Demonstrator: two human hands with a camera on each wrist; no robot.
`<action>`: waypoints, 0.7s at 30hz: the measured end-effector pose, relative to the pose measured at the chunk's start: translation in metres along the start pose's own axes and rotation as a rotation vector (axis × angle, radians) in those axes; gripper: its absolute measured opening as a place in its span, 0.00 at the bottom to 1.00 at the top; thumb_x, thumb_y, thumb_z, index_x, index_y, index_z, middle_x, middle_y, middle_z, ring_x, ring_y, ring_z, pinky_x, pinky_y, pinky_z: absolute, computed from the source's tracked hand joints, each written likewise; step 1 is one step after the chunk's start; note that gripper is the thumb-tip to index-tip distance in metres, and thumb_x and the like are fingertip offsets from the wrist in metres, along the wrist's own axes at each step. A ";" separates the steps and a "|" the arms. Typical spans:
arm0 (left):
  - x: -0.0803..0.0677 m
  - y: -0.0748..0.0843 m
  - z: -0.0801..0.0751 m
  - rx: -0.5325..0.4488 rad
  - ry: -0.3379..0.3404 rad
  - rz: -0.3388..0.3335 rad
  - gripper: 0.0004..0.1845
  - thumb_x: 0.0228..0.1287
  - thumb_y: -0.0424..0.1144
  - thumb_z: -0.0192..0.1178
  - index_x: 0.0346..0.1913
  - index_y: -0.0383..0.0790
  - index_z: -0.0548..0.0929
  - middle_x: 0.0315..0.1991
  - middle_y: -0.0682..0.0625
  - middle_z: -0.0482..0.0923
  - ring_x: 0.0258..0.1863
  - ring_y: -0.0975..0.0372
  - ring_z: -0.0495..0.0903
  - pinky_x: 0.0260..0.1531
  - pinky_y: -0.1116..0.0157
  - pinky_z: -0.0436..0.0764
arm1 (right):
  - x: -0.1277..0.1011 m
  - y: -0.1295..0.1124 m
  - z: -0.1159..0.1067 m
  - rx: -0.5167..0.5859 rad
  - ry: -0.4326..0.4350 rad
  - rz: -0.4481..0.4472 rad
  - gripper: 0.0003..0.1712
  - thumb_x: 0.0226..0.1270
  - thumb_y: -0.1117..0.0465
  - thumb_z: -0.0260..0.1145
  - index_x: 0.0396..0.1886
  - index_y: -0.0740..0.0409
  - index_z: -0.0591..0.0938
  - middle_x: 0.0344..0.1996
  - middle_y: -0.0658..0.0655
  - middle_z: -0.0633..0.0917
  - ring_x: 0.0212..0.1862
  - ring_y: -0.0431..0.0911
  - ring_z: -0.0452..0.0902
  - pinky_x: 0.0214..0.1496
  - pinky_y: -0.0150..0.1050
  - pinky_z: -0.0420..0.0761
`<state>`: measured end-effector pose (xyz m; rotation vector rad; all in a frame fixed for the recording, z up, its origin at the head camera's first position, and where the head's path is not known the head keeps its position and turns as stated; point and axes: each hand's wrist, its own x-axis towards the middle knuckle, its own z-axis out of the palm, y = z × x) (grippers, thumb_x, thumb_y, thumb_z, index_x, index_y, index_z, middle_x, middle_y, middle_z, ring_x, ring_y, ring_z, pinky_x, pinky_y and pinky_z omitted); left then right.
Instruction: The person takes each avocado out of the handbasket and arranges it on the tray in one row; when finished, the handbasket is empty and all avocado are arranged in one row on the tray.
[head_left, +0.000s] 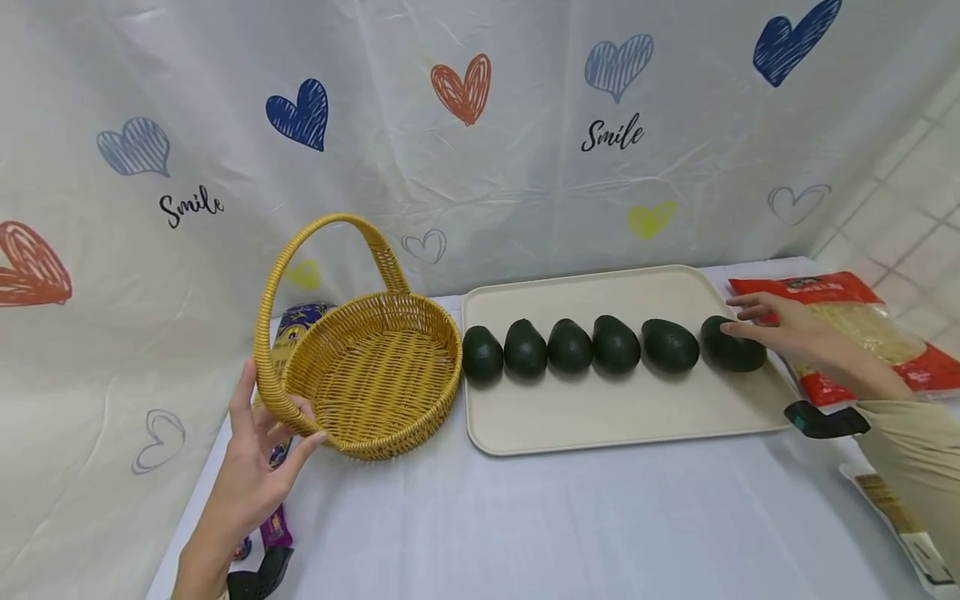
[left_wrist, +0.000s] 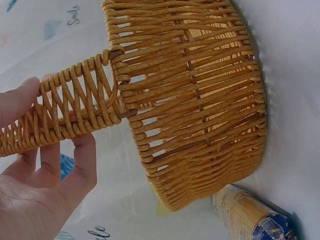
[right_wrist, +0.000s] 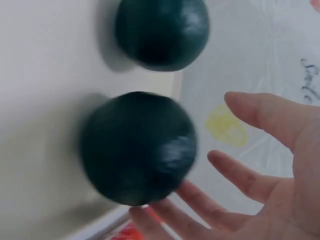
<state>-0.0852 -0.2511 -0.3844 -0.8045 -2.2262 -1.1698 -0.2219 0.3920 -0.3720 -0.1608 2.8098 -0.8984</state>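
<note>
Light is bright, soft and even; the avocados [head_left: 615, 343] cast short faint shadows on the tray [head_left: 637, 417]. The head view bows at its edges. The right wrist view is motion-blurred, the nearest avocado [right_wrist: 137, 147] smeared.

On the worktop [head_left: 525, 533] in front of you, the basket [head_left: 375, 375] stands to the left and the tray [head_left: 622, 417] lies just beside it on the right, the two nearly touching. Six avocados [head_left: 570, 346] sit in a row across the tray, left to right, close together. Your right hand [head_left: 780, 329] rests at the rightmost avocado [head_left: 735, 352], fingers against its far side. Your left hand [head_left: 255, 467] holds the basket's handle [head_left: 277, 292] at its near left end. A packet [head_left: 862, 333] lies right of the tray, behind your right hand. Behind the basket, partly hidden, lies a bag [head_left: 296, 329]. A curtain [head_left: 480, 125] hangs behind everything.
</note>
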 end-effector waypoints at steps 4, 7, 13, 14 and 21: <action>0.001 0.001 0.001 -0.006 -0.002 -0.008 0.57 0.71 0.48 0.64 0.82 0.32 0.32 0.47 0.57 0.78 0.47 0.67 0.81 0.57 0.76 0.80 | -0.002 -0.008 -0.005 -0.027 0.020 -0.024 0.40 0.81 0.50 0.60 0.77 0.73 0.59 0.67 0.85 0.64 0.67 0.80 0.61 0.62 0.80 0.67; 0.000 0.003 0.000 0.035 0.000 -0.039 0.58 0.69 0.35 0.70 0.82 0.33 0.33 0.47 0.58 0.78 0.47 0.68 0.82 0.57 0.77 0.80 | -0.007 -0.015 -0.009 -0.061 0.052 -0.039 0.38 0.81 0.53 0.61 0.76 0.73 0.60 0.67 0.84 0.65 0.66 0.80 0.63 0.62 0.79 0.68; 0.002 0.015 -0.008 0.146 -0.001 -0.113 0.69 0.45 0.08 0.72 0.84 0.36 0.38 0.59 0.58 0.75 0.51 0.73 0.81 0.51 0.79 0.81 | -0.021 -0.043 -0.012 -0.061 0.155 -0.131 0.36 0.78 0.56 0.65 0.76 0.69 0.64 0.68 0.80 0.67 0.68 0.77 0.60 0.61 0.80 0.65; 0.005 0.020 -0.010 0.163 0.013 -0.109 0.69 0.44 0.07 0.71 0.84 0.36 0.41 0.60 0.55 0.75 0.52 0.73 0.79 0.51 0.80 0.81 | -0.023 -0.050 -0.012 -0.053 0.165 -0.159 0.36 0.78 0.56 0.65 0.76 0.69 0.65 0.68 0.80 0.67 0.68 0.77 0.59 0.61 0.80 0.64; 0.050 0.069 -0.012 0.363 0.282 0.022 0.38 0.78 0.55 0.59 0.75 0.30 0.65 0.58 0.49 0.69 0.59 0.66 0.70 0.62 0.79 0.73 | -0.030 -0.090 -0.005 -0.027 0.243 -0.284 0.37 0.77 0.57 0.67 0.78 0.63 0.65 0.70 0.75 0.66 0.67 0.75 0.65 0.65 0.61 0.79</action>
